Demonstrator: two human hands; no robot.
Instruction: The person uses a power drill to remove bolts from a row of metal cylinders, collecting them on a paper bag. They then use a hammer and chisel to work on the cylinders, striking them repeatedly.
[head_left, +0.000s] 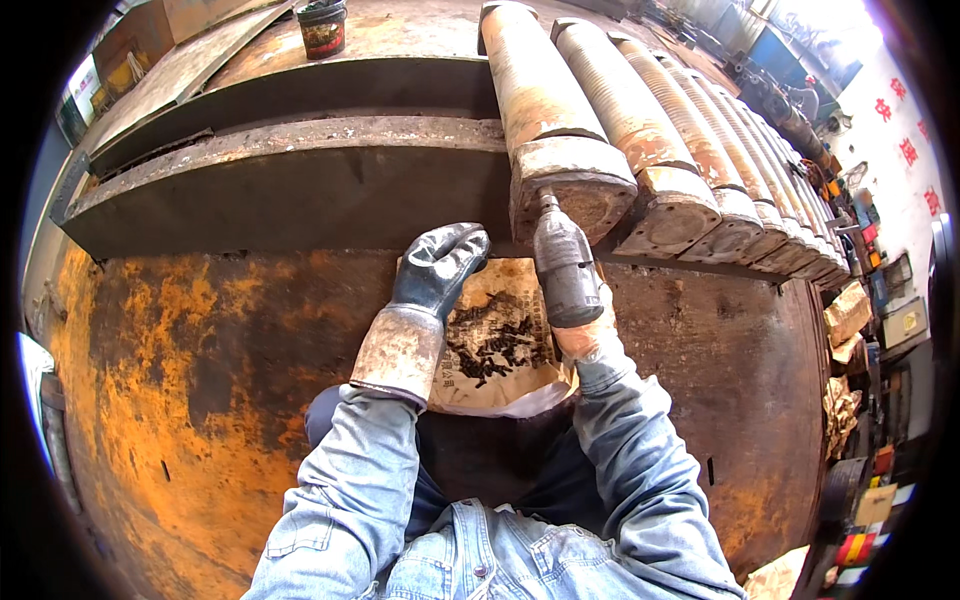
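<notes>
My right hand point(588, 332) is wrapped round a dark power impact wrench point(567, 265). Its socket end meets the edge of the square end flange point(572, 175) on the nearest ribbed metal cylinder point(543, 75); whether a bolt sits there I cannot tell. To the left of the flange, my left hand point(440, 262) wears a black rubber glove with a stained pale cuff. Its fingers are curled closed, and what they hold, if anything, is hidden. Between my forearms lies a brown paper sack point(505, 385) with several small dark bolts point(495, 345) scattered on it.
More ribbed cylinders point(640, 115) with square end flanges run in a row to the right. They rest across long steel beams point(290, 190). A black bucket point(322, 30) stands at the back left. Rusty steel plate point(200, 370) surrounds me. Crumpled brown paper point(843, 410) lies at the right.
</notes>
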